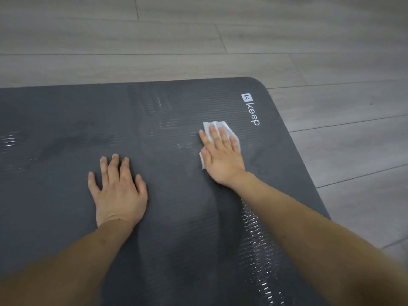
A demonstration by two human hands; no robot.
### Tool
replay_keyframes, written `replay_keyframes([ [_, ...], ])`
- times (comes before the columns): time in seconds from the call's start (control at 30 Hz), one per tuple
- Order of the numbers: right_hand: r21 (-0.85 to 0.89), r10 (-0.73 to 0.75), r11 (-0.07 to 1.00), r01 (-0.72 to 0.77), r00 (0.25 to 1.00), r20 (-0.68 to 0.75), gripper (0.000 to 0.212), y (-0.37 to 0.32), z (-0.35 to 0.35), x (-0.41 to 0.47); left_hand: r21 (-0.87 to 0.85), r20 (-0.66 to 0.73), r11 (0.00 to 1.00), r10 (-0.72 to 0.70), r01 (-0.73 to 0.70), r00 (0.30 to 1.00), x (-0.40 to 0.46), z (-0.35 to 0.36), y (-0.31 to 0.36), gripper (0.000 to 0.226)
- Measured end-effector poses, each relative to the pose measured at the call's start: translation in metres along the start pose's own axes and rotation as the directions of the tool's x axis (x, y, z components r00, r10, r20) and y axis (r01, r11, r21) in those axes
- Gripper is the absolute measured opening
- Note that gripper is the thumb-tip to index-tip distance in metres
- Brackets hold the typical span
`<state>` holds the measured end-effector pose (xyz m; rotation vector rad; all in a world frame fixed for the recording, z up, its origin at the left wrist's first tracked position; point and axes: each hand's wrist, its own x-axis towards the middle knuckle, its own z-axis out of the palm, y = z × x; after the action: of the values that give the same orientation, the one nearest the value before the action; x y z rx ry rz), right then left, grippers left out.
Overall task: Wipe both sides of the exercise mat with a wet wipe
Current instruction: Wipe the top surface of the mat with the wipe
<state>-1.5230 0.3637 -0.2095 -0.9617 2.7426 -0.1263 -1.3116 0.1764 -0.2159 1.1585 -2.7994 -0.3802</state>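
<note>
Kneeling over a dark grey exercise mat [66,120] spread flat on a grey plank floor [154,29], a person works across its ribbed top face, where wet streaks glint at the far left and along the near right edge. At centre-left the left hand [118,191] lies palm down, fingers straight and slightly spread, holding nothing and apparently steadying the mat. To its right and a little farther from the body, the right hand [220,153] presses flat on a white wet wipe [217,124], its grip not clamped: the fingers are straight, with the wipe pinned beneath them and showing past the fingertips and beside the thumb. Just beyond and to the right sits the printed "keep" logo [251,111], near the rounded far-right corner. The mat's long axis runs leftward out of view, so dry-looking ground near the corner lies right of the wiping hand; the underside is presumably not yet done
</note>
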Motion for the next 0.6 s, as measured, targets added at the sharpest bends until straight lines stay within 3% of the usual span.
replay_keyframes([
  [0.13, -0.034, 0.363, 0.931, -0.362, 0.932, 0.002, 0.063, 0.115, -0.035, 0.025, 0.009, -0.018, 1.0, -0.002, 0.002, 1.0, 0.0, 0.003, 0.0, 0.059],
  [0.23, -0.01, 0.436, 0.9, -0.436, 0.9, -0.006, 0.065, 0.116, -0.036, 0.033, 0.019, -0.018, 1.0, -0.005, 0.005, 1.0, 0.0, 0.003, 0.001, 0.058],
  [0.3, -0.072, 0.32, 0.944, -0.321, 0.947, -0.03, 0.067, 0.062, -0.028, 0.037, 0.025, -0.013, 1.0, -0.003, 0.003, 1.0, 0.0, 0.003, 0.001, 0.059],
  [0.37, -0.087, 0.038, 0.995, -0.038, 0.999, 0.0, 0.067, -0.009, -0.016, 0.032, 0.03, -0.009, 1.0, -0.003, 0.003, 1.0, 0.001, 0.002, 0.002, 0.06],
  [0.47, -0.028, -0.312, 0.949, 0.315, 0.946, 0.089, 0.064, -0.079, -0.004, 0.011, 0.035, -0.011, 0.999, -0.004, 0.004, 1.0, 0.0, 0.002, 0.001, 0.059],
  [0.53, -0.03, -0.345, 0.938, 0.346, 0.938, 0.03, 0.064, -0.056, -0.011, 0.02, 0.029, -0.011, 1.0, 0.001, -0.001, 1.0, 0.0, 0.003, 0.0, 0.057],
  [0.6, -0.067, -0.172, 0.984, 0.166, 0.98, -0.102, 0.066, 0.002, -0.021, 0.042, 0.03, -0.018, 1.0, 0.002, -0.002, 1.0, 0.001, 0.003, -0.001, 0.056],
])
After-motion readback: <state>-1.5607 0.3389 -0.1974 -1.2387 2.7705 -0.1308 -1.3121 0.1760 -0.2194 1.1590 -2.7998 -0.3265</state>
